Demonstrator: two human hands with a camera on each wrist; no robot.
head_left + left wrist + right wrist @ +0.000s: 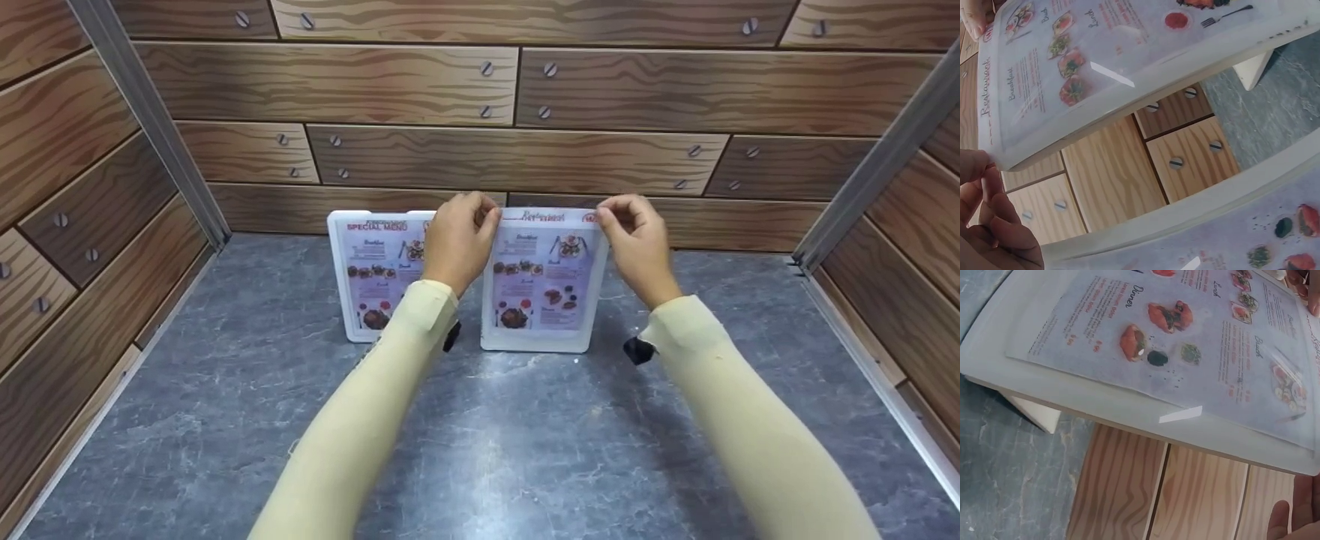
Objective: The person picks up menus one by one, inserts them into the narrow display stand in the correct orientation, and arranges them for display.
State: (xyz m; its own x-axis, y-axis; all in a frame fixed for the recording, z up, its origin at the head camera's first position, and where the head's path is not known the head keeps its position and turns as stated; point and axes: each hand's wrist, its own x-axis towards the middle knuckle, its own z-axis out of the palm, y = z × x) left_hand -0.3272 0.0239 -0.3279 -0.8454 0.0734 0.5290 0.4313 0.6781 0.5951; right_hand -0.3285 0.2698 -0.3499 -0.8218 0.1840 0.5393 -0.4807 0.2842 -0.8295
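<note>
A white menu stand [487,315] stands upright with a printed menu [555,262] in its front. My left hand [457,244] pinches the top left corner of the clear sheet over this menu, between thumb and fingertips. At the opposite top corner, the thumb and fingers of my right hand [641,247] pinch the sheet too. The sheet's upper edge bows a little, and the menu's heading shows doubled there. In the left wrist view, the left fingertips meet right at the corner of the sheet [994,140]. Seen from the right wrist, the menu [1202,343] lies inside the white border.
A second white menu stand [341,277] with a similar menu [375,262] stands to the left, partly hidden behind my left hand and forearm. Both stands rest on a grey marbled tabletop [225,420]. Wood-plank walls [420,82] with metal corner posts [885,150] enclose the back and sides.
</note>
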